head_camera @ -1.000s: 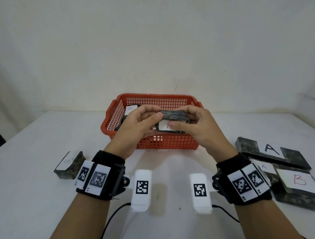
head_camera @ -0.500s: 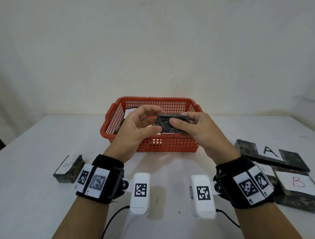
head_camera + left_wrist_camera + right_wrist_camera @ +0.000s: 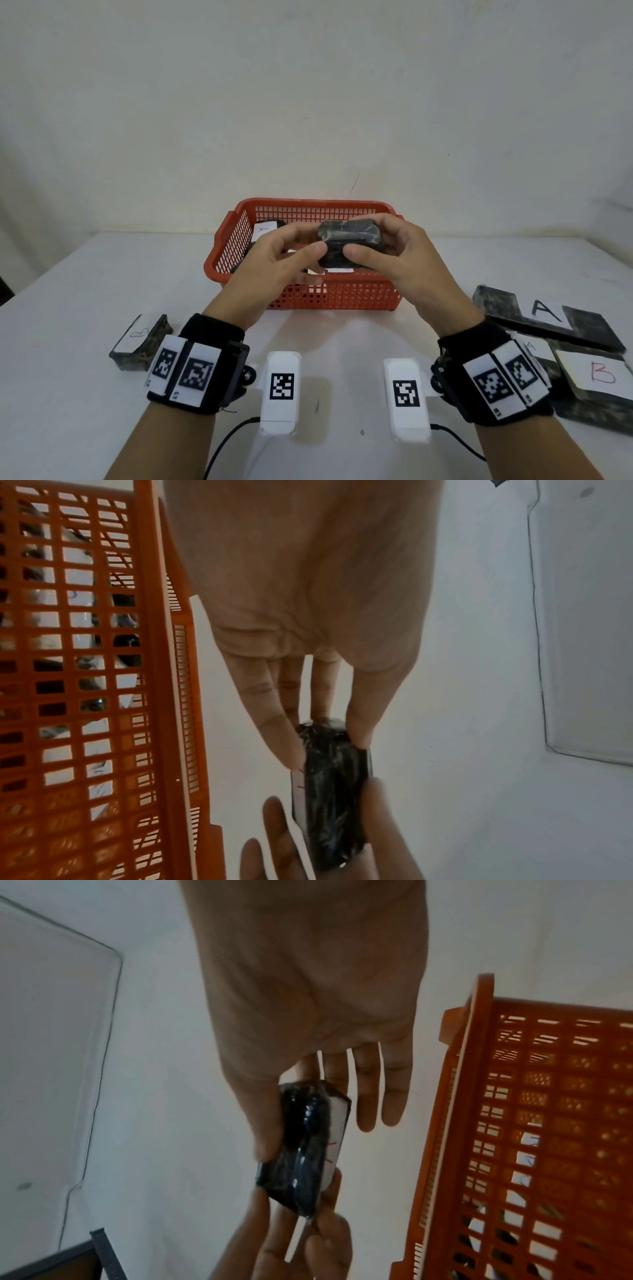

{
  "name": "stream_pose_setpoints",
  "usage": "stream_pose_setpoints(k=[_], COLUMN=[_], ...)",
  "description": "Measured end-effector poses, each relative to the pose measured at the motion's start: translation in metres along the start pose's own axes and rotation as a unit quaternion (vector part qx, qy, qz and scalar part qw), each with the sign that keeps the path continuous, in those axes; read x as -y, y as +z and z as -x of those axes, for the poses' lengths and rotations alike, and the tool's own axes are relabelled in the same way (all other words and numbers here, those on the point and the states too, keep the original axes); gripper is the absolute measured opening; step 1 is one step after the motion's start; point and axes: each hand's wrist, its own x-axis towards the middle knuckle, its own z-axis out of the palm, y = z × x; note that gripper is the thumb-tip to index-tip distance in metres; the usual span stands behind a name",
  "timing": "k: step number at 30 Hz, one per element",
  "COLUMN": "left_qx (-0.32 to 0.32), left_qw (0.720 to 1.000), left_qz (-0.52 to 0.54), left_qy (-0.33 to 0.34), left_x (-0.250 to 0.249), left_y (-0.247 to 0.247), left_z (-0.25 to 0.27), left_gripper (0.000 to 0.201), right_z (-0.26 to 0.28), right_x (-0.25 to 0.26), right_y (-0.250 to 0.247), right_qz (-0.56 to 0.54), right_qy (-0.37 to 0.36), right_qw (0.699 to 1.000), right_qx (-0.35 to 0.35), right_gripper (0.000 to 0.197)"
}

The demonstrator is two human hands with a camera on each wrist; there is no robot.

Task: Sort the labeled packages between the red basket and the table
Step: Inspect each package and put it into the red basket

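Above the red basket (image 3: 308, 294), at 12 o'clock on the table (image 3: 68, 274), both hands raised, palms facing. Left hand (image 3: 274, 263) pinches the dark package (image 3: 349, 236) end with thumb and fingers; right hand (image 3: 404, 260) pinches the other end. Package label faces down. Basket holds more packages, one labeled A (image 3: 263, 230) at its 10 o'clock.

packages (image 3: 265, 229) in basket (image 3: 335, 294) (centre table (image 3: 68, 274))
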Motion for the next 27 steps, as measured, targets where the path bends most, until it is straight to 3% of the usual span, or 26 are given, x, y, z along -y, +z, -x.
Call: stream_pose_setpoints(k=[3, 7, 13, 20, 23, 27], left_qx=[0.001, 0.004, -0.004, -0.021, -0.015, -0.039], left_qw=[1.000, 0.999, 0.999, 1.000, 0.999, 0.996], left_qz=[-0.004, -0.020, -0.015, -0.006, -0.041, -0.073], left_qy=[0.025, 0.038, 0.030, 0.020, 0.008, 0.045], left_x=[0.000, 0.001, -0.001, 0.002, 0.002, 0.001], left_y=[-0.005, -0.005, -0.003, 0.002, 0.002, 0.001], left_z=[0.001, 0.002, 0.003, 0.001, 0.000, 0.000], left_gripper=[0.032, 0.033, 0.023, 0.032, 0.033, 0.036], right_z=[0.000, -0.002, -0.003, -0.002, 0.000, 0.001], right_x=[0.002, 0.000, -0.002, -0.003, -0.002, 0.000], right_y=[0.000, 0.001, -0.003, 0.008, 0.010, 0.011], right_qz=[-0.042, -0.076, -0.075, -0.027, -0.017, 0.004], right_qy=[0.032, 0.052, 0.097, 0.035, 0.029, 0.020], right_qw=[0.998, 0.995, 0.992, 0.995, 0.997, 0.999], right_qx=[0.024, -0.028, -0.024, -0.091, -0.071, -0.047], right_gripper=[0.036, 0.022, 0.051, 0.050, 0.049, 0.061])
